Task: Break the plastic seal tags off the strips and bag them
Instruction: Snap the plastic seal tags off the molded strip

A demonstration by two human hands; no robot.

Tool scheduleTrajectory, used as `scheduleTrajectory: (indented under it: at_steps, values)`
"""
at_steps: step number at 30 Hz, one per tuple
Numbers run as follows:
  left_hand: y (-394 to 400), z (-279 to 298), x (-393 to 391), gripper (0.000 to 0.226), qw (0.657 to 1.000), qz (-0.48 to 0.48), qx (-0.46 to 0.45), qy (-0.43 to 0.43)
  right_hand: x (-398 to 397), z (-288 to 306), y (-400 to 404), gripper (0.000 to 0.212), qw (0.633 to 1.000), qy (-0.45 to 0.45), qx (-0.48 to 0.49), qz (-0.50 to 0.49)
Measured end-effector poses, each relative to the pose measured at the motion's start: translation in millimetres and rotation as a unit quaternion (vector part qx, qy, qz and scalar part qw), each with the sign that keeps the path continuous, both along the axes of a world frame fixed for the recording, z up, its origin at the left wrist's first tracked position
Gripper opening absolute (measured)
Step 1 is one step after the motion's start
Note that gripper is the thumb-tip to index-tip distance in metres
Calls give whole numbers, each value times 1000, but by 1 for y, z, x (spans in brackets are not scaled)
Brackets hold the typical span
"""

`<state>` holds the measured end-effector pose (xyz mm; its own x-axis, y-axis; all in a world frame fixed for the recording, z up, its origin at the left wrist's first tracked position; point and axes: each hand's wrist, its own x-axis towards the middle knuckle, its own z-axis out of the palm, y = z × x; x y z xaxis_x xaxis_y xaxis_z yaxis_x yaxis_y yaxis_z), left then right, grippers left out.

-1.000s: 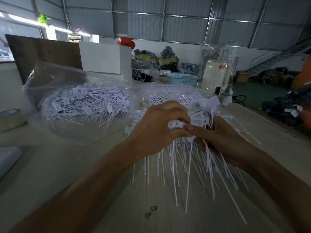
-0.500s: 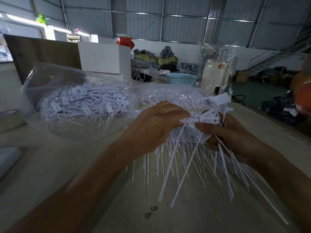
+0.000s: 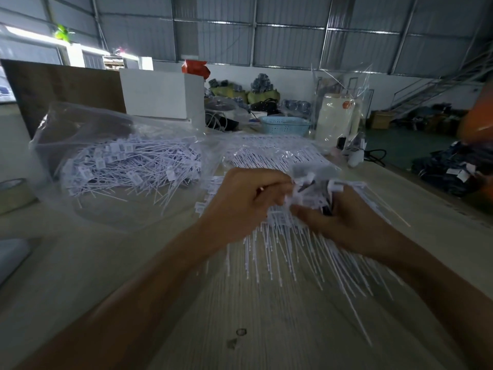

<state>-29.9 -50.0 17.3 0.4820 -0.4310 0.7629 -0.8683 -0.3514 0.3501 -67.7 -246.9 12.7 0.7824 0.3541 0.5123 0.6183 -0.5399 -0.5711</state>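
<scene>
White plastic tags [image 3: 306,201] are sitting bunched up over the table [image 3: 266,316], flat heads crowded together at the top, blurred, thin tails fanning down and out toward the table's near edge. The left hand [image 3: 240,206] and right hand [image 3: 346,222] are gripping that bunch at the heads, fingers curled in, the two hands touching across it. More strips [image 3: 274,156] are lying flat on the table just behind the bunch, under clear film. Toward the table's far left, a clear bag [image 3: 88,145] is slumping open, holding a loose heap [image 3: 128,166] of white tags lying crisscrossed, tails pointing every way.
</scene>
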Motion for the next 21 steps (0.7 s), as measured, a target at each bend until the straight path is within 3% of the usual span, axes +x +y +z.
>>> scheduleTrajectory:
  at_steps: [4, 11, 15, 21]
  values:
    - [17, -4, 8, 14, 994, 22, -74, 80, 1, 16, -21, 21, 998, 17, 45, -43]
    - [4, -1, -1, 35, 999, 25, 23, 11, 4, 13, -23, 28, 995, 77, 61, -7]
    - [-7, -6, -7, 29, 999, -9, 49, 12, 6, 11, -20, 29, 989, 95, 117, 7]
    - [-13, -6, -3, 19, 999, 9, 38, -13, 8, 10, -11, 11, 964, 136, 220, 67]
